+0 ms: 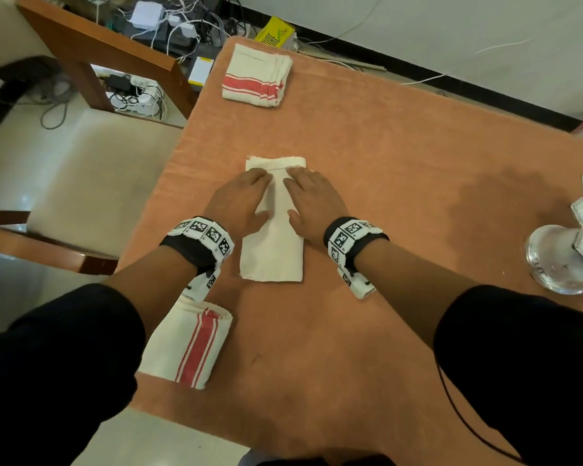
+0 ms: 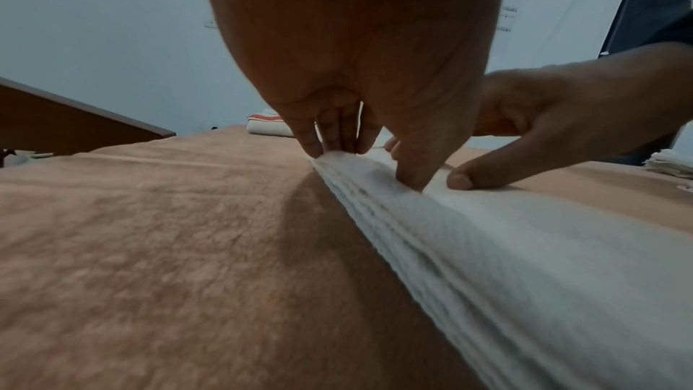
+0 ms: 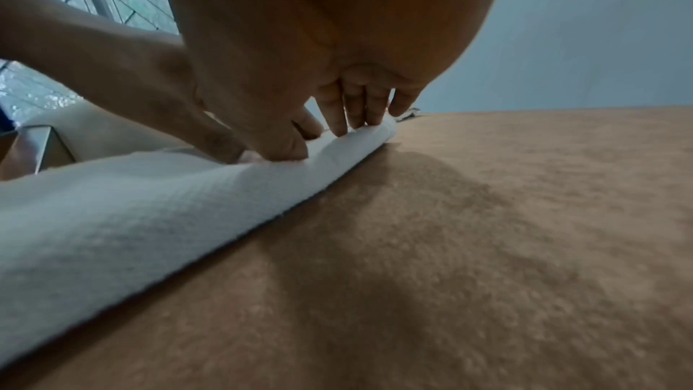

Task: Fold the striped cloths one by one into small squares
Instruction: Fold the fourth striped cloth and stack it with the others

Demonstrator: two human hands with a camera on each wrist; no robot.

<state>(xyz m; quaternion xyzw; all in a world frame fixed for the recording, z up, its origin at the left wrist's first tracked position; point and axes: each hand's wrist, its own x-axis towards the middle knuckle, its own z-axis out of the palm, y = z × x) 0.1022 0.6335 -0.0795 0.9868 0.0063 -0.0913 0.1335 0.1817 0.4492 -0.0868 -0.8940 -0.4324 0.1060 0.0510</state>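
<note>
Nearest edge of the worktop (image 1: 367,331), left side: a folded cream cloth with a red stripe band (image 1: 187,344), lying flat.

Centre: a long cream cloth strip folded into a narrow rectangle (image 1: 271,253), running away from the person, no stripe showing on its upper face. Left hand (image 1: 238,203) and right hand (image 1: 317,201) both lie on its far half, fingers extended and pressing down, grasping nothing; the thumbs rest on the cloth near the middle. The wrist views show fingertips (image 2: 313,149) at the far end and several stacked layers along the left edge.

Judged step: flattening the strip before the next fold. To do it well, press outward from the centre line so trapped air leaves, keep the stacked layers flush along the long edges, then bring one short end onto the other with corners matched.

Farther off, near the far left corner: a stack of folded cream cloths with red stripes (image 1: 256,77).

Surface: an orange-tan fuzzy cover, likely to grip the fabric. At the right edge, a glass base with white lace (image 1: 566,260). Beyond the worktop: a wooden chair (image 1: 91,52), tangled cables and adapters (image 1: 169,25), a yellow box (image 1: 275,32), a white wall.
</note>
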